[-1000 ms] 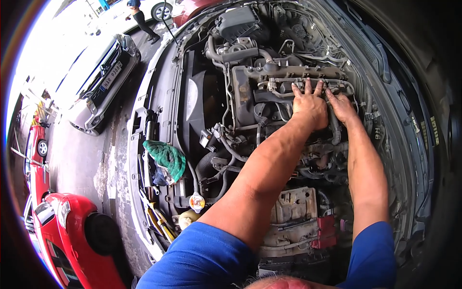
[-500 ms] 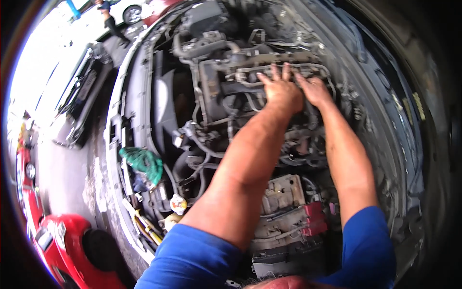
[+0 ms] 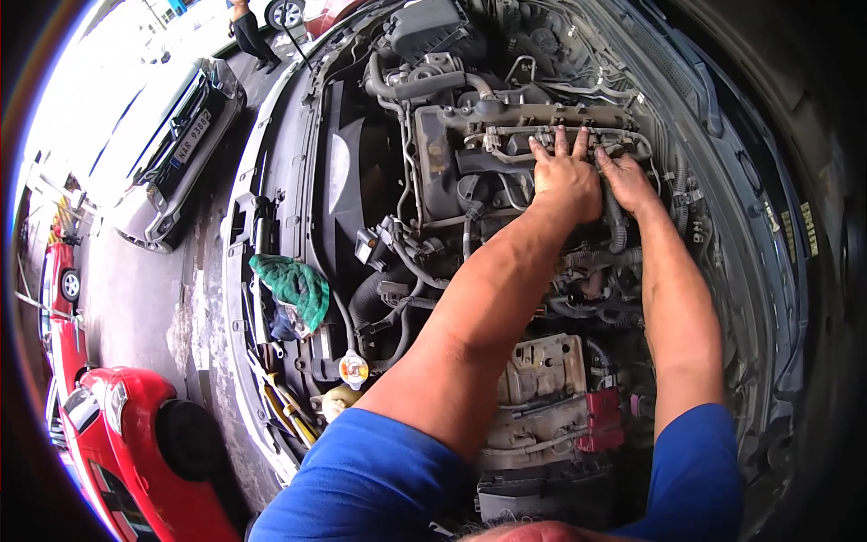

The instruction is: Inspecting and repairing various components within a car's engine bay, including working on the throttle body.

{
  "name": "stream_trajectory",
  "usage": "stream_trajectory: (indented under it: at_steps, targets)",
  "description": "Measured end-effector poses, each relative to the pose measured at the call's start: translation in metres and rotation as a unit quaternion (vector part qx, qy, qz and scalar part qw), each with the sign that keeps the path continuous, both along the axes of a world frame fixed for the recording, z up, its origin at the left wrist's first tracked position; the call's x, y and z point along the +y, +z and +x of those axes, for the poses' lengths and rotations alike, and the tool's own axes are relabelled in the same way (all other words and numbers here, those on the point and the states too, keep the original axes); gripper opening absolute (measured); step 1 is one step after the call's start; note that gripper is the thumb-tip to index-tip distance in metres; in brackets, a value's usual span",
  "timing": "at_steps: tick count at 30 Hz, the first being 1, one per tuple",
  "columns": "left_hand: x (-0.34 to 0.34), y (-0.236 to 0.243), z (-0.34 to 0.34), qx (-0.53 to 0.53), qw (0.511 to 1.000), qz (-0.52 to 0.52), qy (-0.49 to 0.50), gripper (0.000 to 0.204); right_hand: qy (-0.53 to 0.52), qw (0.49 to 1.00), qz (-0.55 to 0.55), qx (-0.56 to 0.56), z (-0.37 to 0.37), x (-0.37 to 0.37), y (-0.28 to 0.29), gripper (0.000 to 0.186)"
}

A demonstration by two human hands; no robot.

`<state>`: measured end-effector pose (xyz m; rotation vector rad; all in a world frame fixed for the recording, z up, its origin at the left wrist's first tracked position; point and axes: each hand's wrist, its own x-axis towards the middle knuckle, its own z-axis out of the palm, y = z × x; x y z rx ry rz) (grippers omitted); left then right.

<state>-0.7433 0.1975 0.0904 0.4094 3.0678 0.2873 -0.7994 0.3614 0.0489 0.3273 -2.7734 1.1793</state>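
My left hand (image 3: 569, 181) reaches onto the upper right of the grimy engine (image 3: 435, 163), palm down, its fingers spread over a metal rail with thin pipes and connectors (image 3: 504, 134). Close at its right, my right hand (image 3: 628, 181) has its fingers bent down among the pipes and hoses; their tips and whatever they grip are hidden. A corrugated hose (image 3: 617, 233) runs down below the two hands. The dark air box (image 3: 420, 32) sits at the top of the engine bay.
A green cloth (image 3: 293, 289) and yellow-handled tools (image 3: 284, 406) lie along the bay's front edge. A red battery-terminal cover (image 3: 598, 420) is near my forearms. A silver car (image 3: 181, 158), red cars (image 3: 135, 425) and another person (image 3: 248, 36) are beyond, at the left.
Both hands stay on the same part of the engine, with only slight finger shifts. The view swung and blurred half a second ago, and the scene now sits a little higher-left than at first.
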Motion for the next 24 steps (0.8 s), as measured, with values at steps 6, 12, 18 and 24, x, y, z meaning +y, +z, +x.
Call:
stream_trajectory:
  at_steps: [6, 12, 18, 24]
  targets:
    - [-0.001, -0.008, -0.001, 0.021, 1.000, 0.001, 0.011, 0.068, -0.001, 0.995, 0.045, -0.087, 0.000, -0.007, 0.009, 0.076]
    - [0.010, 0.010, 0.003, -0.012, 0.999, 0.004, -0.043, 0.070, -0.058, 0.997, 0.009, 0.051, -0.011, 0.029, -0.020, 0.075]
    - [-0.002, -0.002, -0.001, -0.005, 1.000, -0.011, 0.004, 0.067, 0.001, 0.997, 0.036, -0.073, 0.002, -0.008, 0.011, 0.077]
    - [0.003, 0.006, 0.004, -0.005, 0.998, 0.007, -0.067, 0.068, -0.049, 0.998, -0.008, 0.048, -0.011, 0.021, -0.023, 0.078]
